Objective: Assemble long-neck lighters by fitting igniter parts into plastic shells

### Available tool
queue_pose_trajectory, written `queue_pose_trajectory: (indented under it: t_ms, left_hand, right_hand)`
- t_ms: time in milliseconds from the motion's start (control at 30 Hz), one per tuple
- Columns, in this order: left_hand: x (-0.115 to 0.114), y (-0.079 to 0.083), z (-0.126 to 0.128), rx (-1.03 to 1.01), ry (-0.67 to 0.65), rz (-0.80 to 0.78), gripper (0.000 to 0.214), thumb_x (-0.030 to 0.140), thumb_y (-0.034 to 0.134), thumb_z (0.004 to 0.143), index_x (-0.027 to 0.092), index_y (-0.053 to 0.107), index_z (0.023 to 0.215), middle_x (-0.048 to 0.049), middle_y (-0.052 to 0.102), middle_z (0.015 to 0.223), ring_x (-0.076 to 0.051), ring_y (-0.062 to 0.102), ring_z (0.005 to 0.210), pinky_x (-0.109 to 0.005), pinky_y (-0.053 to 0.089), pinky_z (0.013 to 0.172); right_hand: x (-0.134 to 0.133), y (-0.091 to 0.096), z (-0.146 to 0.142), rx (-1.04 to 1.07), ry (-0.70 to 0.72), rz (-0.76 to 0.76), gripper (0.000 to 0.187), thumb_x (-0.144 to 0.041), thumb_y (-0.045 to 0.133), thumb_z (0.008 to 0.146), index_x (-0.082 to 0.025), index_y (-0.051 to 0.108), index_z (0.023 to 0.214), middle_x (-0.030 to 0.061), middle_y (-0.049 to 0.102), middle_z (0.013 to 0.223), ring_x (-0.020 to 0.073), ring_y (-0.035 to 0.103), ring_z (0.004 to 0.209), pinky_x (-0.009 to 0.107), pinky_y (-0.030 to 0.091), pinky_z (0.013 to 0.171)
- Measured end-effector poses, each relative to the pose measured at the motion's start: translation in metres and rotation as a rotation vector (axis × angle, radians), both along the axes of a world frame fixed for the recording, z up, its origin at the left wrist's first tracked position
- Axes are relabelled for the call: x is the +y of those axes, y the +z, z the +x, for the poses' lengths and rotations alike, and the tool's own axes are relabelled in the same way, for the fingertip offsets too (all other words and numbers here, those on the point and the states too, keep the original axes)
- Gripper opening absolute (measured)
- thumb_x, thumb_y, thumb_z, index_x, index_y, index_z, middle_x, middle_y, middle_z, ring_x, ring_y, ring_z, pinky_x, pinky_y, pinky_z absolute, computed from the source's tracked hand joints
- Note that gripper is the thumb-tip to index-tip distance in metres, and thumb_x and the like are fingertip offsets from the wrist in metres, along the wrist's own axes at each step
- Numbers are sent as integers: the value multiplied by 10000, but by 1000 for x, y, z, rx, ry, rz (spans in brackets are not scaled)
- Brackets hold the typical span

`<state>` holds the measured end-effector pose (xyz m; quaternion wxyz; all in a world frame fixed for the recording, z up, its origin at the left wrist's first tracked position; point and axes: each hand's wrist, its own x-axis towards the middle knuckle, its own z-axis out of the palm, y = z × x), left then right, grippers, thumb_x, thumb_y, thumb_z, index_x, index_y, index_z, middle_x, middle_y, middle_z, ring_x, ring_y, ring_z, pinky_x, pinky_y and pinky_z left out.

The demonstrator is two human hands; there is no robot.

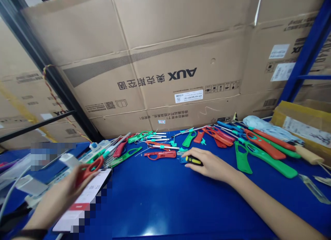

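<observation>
My left hand (60,193) is closed around the red handle of a long lighter (90,167), just above a phone (85,198) lying on the blue table (165,202). My right hand (209,164) rests palm down near the table's middle, its fingers curled over a small black and yellow tool (192,160) beside a blue part. Right in front of those fingers lies a red lighter body (160,154).
Several red, green and blue lighter handles and metal tubes lie scattered along the back of the table (258,148). Flattened cardboard boxes (165,71) form a wall behind. A yellow box (302,128) stands at the right, a power strip (99,147) at the left.
</observation>
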<state>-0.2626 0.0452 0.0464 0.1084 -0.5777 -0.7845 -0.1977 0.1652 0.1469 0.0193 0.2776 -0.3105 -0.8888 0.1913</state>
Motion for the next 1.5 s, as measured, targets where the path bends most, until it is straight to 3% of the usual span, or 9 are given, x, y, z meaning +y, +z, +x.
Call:
queue_pose_trajectory:
  t_ms: [133, 267, 367, 500, 733, 833, 1000, 1267, 1500]
  left_hand:
    - [18, 8, -35, 167, 105, -218, 486, 673, 248, 839, 253, 469, 945, 21, 657, 746, -214, 629, 722, -254, 433, 608]
    - [39, 0, -29, 512, 136, -94, 587, 545, 89, 907, 192, 534, 1056, -89, 612, 1069, -298, 501, 1029, -413, 414, 802]
    - [55, -6, 0, 473, 77, -51, 417, 443, 287, 906, 197, 602, 1027, -101, 590, 1089, -304, 498, 1007, -452, 388, 843]
    - [81, -17, 58, 250, -200, 22, 287, 418, 473, 845, 225, 659, 947, -107, 587, 1074, -323, 496, 1016, -472, 373, 861]
    - [117, -44, 151, -89, -566, 11, 242, 375, 481, 860, 214, 655, 814, -52, 634, 912, -258, 533, 935, -510, 313, 924]
    - [118, -45, 166, -124, -693, -69, 255, 355, 480, 861, 201, 646, 743, -10, 648, 726, -183, 581, 702, -397, 426, 821]
    - [111, -33, 158, -395, -872, -121, 330, 396, 431, 895, 184, 670, 812, -29, 711, 798, -169, 649, 737, -273, 501, 717]
    - [127, -39, 113, -322, -557, 96, 313, 462, 497, 839, 190, 649, 804, -56, 691, 842, -243, 612, 838, -352, 463, 784]
    - [115, -45, 138, -149, -840, -23, 195, 219, 514, 785, 227, 667, 905, -43, 614, 937, -221, 545, 897, -371, 436, 845]
  right_hand:
    - [-5, -7, -7, -71, 87, -78, 249, -283, 587, 858, -267, 591, 1106, 17, 634, 1049, 173, 600, 955, 288, 452, 836]
    - [-7, -9, -9, -100, 116, -108, 268, -257, 639, 808, -267, 598, 1072, -1, 643, 1016, 166, 604, 921, 267, 449, 796]
    - [-9, -7, -11, -136, 118, -105, 254, -269, 651, 791, -266, 605, 1041, -7, 646, 992, 165, 609, 891, 260, 440, 762]
    - [-12, -5, -12, -190, 94, -95, 145, -257, 652, 766, -235, 603, 900, -11, 656, 925, 167, 612, 828, 251, 417, 688]
    - [-10, -10, -12, -173, 59, -87, 182, -110, 454, 818, -238, 553, 900, -11, 646, 924, 148, 606, 820, 244, 409, 696]
    - [-9, -10, -11, -182, 32, -77, 164, -145, 450, 841, -250, 556, 908, -18, 652, 922, 149, 609, 808, 248, 405, 690]
    - [-7, -6, -8, -201, -6, -71, 138, -188, 485, 845, -252, 577, 925, -15, 671, 907, 159, 620, 812, 245, 390, 668]
    - [-4, -4, -6, -243, -108, -51, 125, -356, 602, 809, -234, 604, 838, -17, 619, 743, 154, 585, 710, 243, 366, 595]
    - [32, -1, 3, -295, -413, 144, 170, -167, 460, 878, -213, 592, 975, 57, 646, 998, 200, 588, 982, 299, 449, 798]
